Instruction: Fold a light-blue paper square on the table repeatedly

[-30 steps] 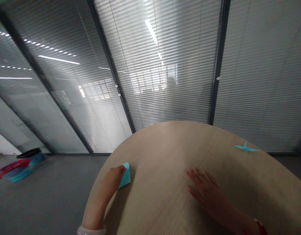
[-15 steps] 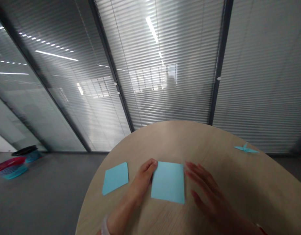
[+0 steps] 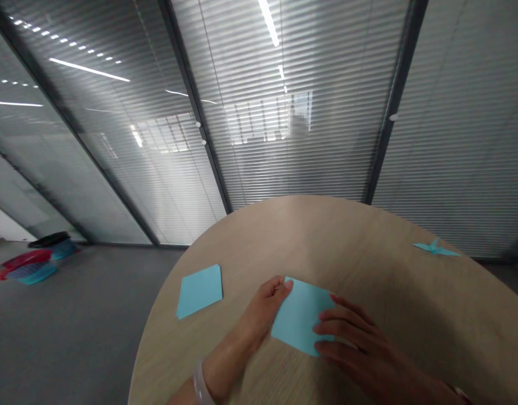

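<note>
A square sheet of light blue paper lies slightly turned on the wooden table in front of me. My left hand pinches its upper left edge, thumb on top and fingers beneath. Across the sheet's right side lies my right hand, its fingers spread and their tips resting on the paper. To the left, apart from both hands, is another piece of the same blue paper. A folded blue paper crane sits near the table's right edge.
The round wooden table has a curved far edge close to a glass wall with blinds. On the grey floor at the left stand a red and blue basket and a dark-rimmed blue one.
My right hand has moved left onto the sheet's right side. The held sheet has turned a little clockwise and shifted right with my left hand. The view has tilted down slightly.
</note>
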Tool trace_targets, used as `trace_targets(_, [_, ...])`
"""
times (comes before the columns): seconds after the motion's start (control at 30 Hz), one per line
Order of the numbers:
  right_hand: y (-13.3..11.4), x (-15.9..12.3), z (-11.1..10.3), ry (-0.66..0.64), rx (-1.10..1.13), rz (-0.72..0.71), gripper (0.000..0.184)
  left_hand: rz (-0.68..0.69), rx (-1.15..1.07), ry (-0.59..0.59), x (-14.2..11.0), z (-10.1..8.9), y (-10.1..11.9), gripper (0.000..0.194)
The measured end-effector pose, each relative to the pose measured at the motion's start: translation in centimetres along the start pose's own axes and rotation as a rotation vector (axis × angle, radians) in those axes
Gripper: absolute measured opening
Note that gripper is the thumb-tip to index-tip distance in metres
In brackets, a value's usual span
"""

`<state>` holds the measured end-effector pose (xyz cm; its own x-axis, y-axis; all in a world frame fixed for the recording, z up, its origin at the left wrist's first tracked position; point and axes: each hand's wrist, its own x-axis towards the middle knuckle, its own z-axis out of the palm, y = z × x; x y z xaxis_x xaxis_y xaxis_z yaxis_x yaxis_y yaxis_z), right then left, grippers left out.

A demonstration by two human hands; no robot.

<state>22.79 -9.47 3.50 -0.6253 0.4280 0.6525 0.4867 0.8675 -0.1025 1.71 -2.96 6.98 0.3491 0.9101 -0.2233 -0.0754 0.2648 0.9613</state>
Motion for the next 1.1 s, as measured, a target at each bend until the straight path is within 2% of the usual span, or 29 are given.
trace_targets(0.13, [-0.2,0.3,0.8,0.107,0.060,0.099,0.016,-0.008,0.100,-0.134,0.4,0.0,-0.5,0.049])
trace_targets(0.27, [-0.2,0.0,1.7,0.173,0.071,0.307,0.016,0.018,0.234,-0.236,0.1,0.6,-1.0,0.044])
trace_targets(0.47, [-0.3,-0.4,1.4,0.257,0.133,0.687,0.027,0.147,0.391,-0.246,-1.6,2.3,-0.7,0.045])
trace_targets(0.6, [-0.1,-0.2,1.2,0.336,0.147,0.843,0.024,0.095,0.334,-0.266,-2.2,2.9,-1.1,0.026])
trace_targets(0.77, [0.0,0.3,0.5,0.393,0.158,0.904,0.029,0.089,0.494,-0.141,-2.4,3.3,-1.3,0.021])
trace_targets(0.93, [0.0,0.9,-0.3,0.382,0.211,0.899,0.027,0.103,0.491,-0.106,-2.7,3.8,-1.2,0.011])
trace_targets(1.1, [0.2,0.8,0.1,0.379,0.355,0.918,0.017,0.104,0.466,-0.099,-2.5,3.8,-1.3,0.009])
